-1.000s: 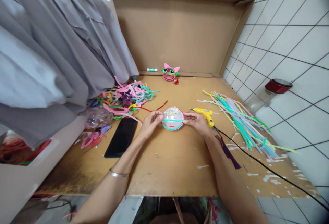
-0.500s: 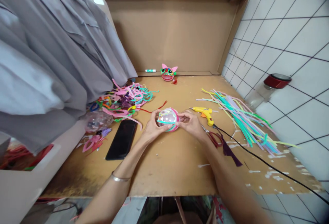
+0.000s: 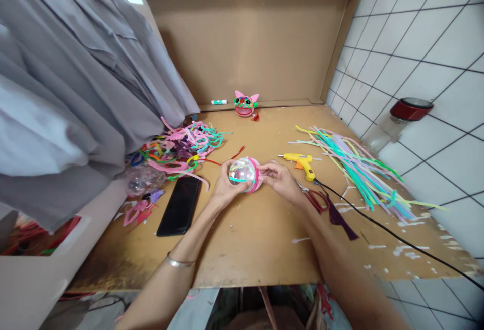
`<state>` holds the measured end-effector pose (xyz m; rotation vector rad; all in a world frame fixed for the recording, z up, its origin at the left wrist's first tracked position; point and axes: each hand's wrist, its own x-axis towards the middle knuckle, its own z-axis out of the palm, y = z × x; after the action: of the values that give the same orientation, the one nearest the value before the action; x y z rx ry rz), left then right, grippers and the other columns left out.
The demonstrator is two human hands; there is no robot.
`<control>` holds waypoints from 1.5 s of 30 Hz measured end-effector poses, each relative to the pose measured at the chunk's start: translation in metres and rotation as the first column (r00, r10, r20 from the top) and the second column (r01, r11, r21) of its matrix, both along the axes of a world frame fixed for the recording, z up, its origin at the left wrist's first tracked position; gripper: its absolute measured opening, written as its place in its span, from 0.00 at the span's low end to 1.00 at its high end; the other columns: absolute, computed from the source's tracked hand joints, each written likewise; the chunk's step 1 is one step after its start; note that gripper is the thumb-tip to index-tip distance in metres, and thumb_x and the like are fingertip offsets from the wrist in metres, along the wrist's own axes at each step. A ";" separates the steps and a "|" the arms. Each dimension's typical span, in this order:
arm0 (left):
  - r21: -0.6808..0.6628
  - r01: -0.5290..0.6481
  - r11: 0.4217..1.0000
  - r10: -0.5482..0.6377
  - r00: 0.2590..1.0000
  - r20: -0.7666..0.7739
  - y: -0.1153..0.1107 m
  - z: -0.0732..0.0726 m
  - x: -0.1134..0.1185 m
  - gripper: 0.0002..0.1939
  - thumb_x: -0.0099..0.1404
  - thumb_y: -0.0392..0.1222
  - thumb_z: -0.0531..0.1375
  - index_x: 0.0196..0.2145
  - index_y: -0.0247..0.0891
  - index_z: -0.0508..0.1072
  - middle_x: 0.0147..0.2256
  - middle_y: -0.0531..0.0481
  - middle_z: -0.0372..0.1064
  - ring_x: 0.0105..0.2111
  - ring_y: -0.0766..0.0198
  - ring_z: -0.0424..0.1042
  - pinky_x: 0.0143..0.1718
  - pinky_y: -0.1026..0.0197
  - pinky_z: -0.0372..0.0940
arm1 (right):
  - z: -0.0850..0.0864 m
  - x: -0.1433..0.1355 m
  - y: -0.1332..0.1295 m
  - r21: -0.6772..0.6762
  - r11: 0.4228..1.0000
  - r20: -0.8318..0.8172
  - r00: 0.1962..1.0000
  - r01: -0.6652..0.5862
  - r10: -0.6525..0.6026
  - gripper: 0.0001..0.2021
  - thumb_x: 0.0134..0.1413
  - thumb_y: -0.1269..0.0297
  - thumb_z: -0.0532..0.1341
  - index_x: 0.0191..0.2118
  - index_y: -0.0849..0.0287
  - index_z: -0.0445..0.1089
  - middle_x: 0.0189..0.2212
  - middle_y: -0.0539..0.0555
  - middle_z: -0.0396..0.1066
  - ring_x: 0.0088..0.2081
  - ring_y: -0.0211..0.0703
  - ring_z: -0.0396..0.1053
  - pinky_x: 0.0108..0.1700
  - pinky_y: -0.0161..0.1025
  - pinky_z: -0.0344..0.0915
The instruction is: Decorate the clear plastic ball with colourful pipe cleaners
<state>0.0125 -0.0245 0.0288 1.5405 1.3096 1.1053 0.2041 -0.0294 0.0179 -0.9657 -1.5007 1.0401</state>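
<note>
A clear plastic ball [image 3: 241, 170] banded with pink and turquoise pipe cleaners is held just above the table's middle. My left hand [image 3: 226, 183] wraps round its left side, the thumb across the front. At the ball's right edge, by the pink pipe cleaner [image 3: 256, 176], the fingers of my right hand [image 3: 279, 179] are pinched together. Whether they grip the ball's rim or the pipe cleaner end is too small to tell. A yellow hot glue gun [image 3: 300, 161] lies to the right of my right hand, with red-handled scissors [image 3: 315, 200] nearer me.
Loose pipe cleaners [image 3: 351, 168] lie at right, near a red-lidded jar [image 3: 399, 123]. At left are a tangled pile of pipe cleaners [image 3: 189, 141], a black phone [image 3: 179, 206] and a grey cloth [image 3: 98, 93]. A finished-looking animal head [image 3: 245, 104] and a glue stick [image 3: 219, 102] stand at the back.
The ball has turned in my hands, so the pink bands sit differently and the turquoise strip shows less. My view has tilted slightly downward.
</note>
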 end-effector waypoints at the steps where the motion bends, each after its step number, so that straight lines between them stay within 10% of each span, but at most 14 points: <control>1: 0.003 0.008 1.000 -0.008 1.000 0.002 0.000 0.000 0.000 0.35 0.42 0.45 0.68 0.47 0.39 0.59 0.45 0.46 0.66 0.45 0.56 0.69 0.46 0.57 0.63 | -0.001 0.000 0.001 -0.008 1.000 -0.021 1.000 0.003 -0.003 0.10 0.45 0.65 0.66 0.37 0.57 0.75 0.33 0.51 0.69 0.33 0.38 0.67 0.39 0.38 0.65; 27: -0.001 -0.016 1.000 0.016 0.993 -0.113 0.003 -0.001 0.002 0.38 0.42 0.48 0.67 0.50 0.38 0.59 0.46 0.45 0.67 0.46 0.53 0.69 0.48 0.53 0.64 | -0.004 -0.003 0.004 -0.123 0.992 -0.107 0.993 0.033 -0.047 0.12 0.36 0.64 0.68 0.33 0.58 0.73 0.27 0.49 0.71 0.29 0.37 0.67 0.35 0.36 0.66; 34: -0.021 -0.001 1.000 -0.001 0.993 -0.115 0.005 -0.004 0.001 0.38 0.43 0.49 0.67 0.51 0.39 0.59 0.46 0.45 0.67 0.45 0.54 0.70 0.48 0.53 0.64 | 0.006 0.009 0.004 0.013 0.991 0.146 0.980 0.133 -0.133 0.11 0.49 0.59 0.63 0.35 0.59 0.74 0.33 0.54 0.75 0.32 0.40 0.71 0.37 0.38 0.66; 36: -0.022 -0.001 1.000 -0.002 0.993 -0.119 0.006 -0.004 0.000 0.38 0.43 0.49 0.66 0.51 0.39 0.58 0.46 0.44 0.67 0.44 0.54 0.70 0.48 0.53 0.64 | 0.014 0.021 0.002 0.111 0.932 0.314 0.877 0.345 -0.363 0.11 0.53 0.58 0.59 0.35 0.60 0.74 0.33 0.56 0.75 0.34 0.43 0.71 0.38 0.39 0.66; 39: -0.029 0.000 1.000 -0.004 0.991 -0.136 0.006 -0.002 0.000 0.38 0.43 0.50 0.66 0.51 0.39 0.59 0.46 0.45 0.67 0.43 0.55 0.70 0.47 0.53 0.64 | 0.023 0.039 -0.001 0.302 0.668 0.603 0.407 0.680 -0.686 0.17 0.60 0.56 0.53 0.39 0.64 0.72 0.38 0.64 0.73 0.41 0.51 0.70 0.43 0.45 0.64; 42: -0.034 0.003 0.999 -0.007 0.993 -0.117 0.006 -0.001 -0.001 0.38 0.44 0.49 0.66 0.51 0.39 0.59 0.45 0.45 0.68 0.43 0.55 0.70 0.46 0.54 0.64 | 0.020 0.050 0.000 0.343 0.571 0.811 0.070 0.746 -0.580 0.26 0.58 0.49 0.53 0.44 0.73 0.69 0.41 0.73 0.71 0.42 0.62 0.69 0.42 0.51 0.63; 45: -0.034 0.005 0.999 -0.009 0.994 -0.107 0.006 -0.001 -0.001 0.37 0.44 0.48 0.67 0.50 0.39 0.60 0.46 0.45 0.67 0.44 0.55 0.70 0.47 0.54 0.64 | 0.008 0.052 0.005 0.316 0.574 0.881 -0.010 0.755 -0.472 0.31 0.55 0.46 0.56 0.46 0.76 0.68 0.41 0.74 0.70 0.42 0.63 0.69 0.41 0.51 0.63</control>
<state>0.0113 -0.0187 0.0280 1.5967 1.3861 1.0033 0.2565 -0.0247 0.0261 -2.4724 -1.3885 -0.2055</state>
